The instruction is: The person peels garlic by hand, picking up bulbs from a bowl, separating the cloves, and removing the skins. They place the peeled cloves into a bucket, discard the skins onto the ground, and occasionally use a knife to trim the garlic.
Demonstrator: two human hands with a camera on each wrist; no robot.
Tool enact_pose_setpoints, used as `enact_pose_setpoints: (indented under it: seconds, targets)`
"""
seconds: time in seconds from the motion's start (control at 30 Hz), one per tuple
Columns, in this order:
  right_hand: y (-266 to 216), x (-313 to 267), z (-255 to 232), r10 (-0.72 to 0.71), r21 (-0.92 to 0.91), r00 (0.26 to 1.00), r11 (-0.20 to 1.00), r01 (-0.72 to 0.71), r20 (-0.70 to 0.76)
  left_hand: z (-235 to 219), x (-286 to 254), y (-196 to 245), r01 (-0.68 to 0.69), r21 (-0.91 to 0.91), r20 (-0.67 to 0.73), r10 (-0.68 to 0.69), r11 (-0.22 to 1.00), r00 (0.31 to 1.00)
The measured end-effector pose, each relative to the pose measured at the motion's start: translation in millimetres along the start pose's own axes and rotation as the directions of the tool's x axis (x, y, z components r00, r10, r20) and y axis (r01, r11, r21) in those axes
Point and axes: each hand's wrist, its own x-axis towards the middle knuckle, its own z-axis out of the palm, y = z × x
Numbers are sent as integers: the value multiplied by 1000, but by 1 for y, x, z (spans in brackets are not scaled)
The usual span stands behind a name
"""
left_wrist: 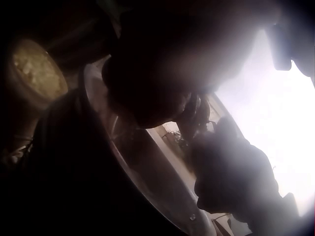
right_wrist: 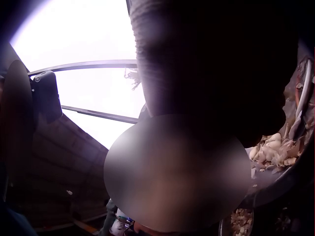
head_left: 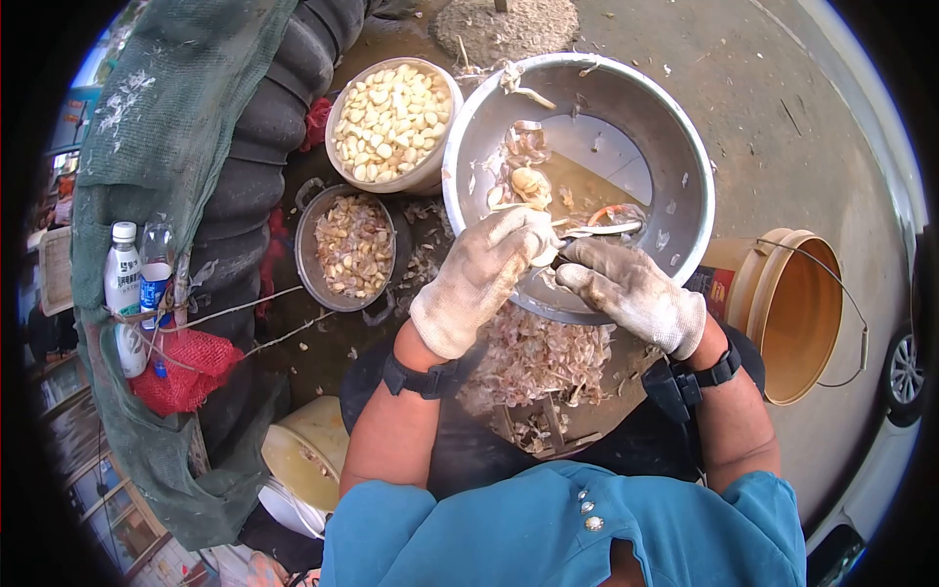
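Observation:
Both hands wear pale, stained gloves and meet above the near rim of a metal basin point(head_left: 696, 186). The left hand point(head_left: 484, 279) pinches a small pale garlic clove point(head_left: 544, 256) between thumb and fingers. Close beside it, the right hand point(head_left: 636, 293) has its fingers curled and its fingertips at the clove; what lies inside them is hidden. In the basin are garlic bulbs point(head_left: 529, 184), loose skins and some brownish water. The left wrist view shows both hands as dark shapes over the basin; in the right wrist view garlic point(right_wrist: 271, 147) lies in the basin.
A tub of peeled cloves point(head_left: 391, 122) and a smaller pot of cloves point(head_left: 347, 249) stand left of the basin. Garlic skins point(head_left: 533, 357) are heaped below it. Yellowish buckets point(head_left: 797, 313) lie at the right; another bucket point(head_left: 308, 450) is at lower left. Bottles point(head_left: 123, 269) stand far left.

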Motion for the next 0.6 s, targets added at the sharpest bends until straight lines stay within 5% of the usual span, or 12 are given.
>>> enact_pose_setpoints:
  seconds: [0.13,0.27,0.33,0.47,0.6]
  targets:
    - [0,-2,2,75,181,997,980,-79,29,18,-1,-15,33,-179,-123,-56,983,991]
    - [-4,0,-4,-77,125,996,990,72,35,20,1,-27,-120,-3,-214,117,993,970]
    - [-20,2,-6,176,253,984,951,-178,29,12,-1,-17,-84,-132,-122,68,988,990]
    - [-18,4,-4,128,221,992,967,-123,-7,13,2,-12,38,-296,-145,-84,955,986]
    - [-8,2,-3,-4,87,999,996,8,-44,8,2,-14,-75,10,-133,76,997,988]
